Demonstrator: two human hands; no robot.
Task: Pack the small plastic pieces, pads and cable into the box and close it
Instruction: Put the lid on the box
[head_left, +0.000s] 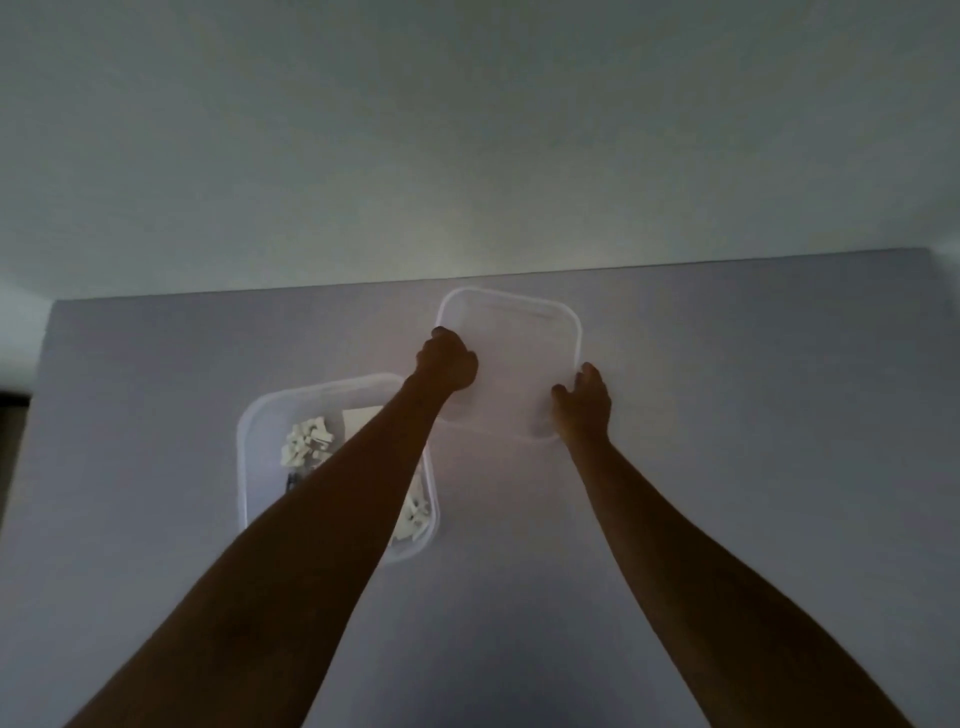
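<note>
A clear plastic lid (511, 358) lies near the table's far edge. My left hand (448, 361) grips its left rim with curled fingers. My right hand (584, 402) holds its near right corner, fingers bent over the rim. Nearer and to the left stands the clear box (249, 441), partly hidden under my left forearm. Inside it lie small white plastic pieces (306, 441), a white pad (361, 418), a dark bit of cable (292, 480) and more white pieces (415, 514).
The grey table (727, 415) ends at a far edge just behind the lid, against a pale wall (467, 130). The table's left edge runs down the left side of the view. The lighting is dim.
</note>
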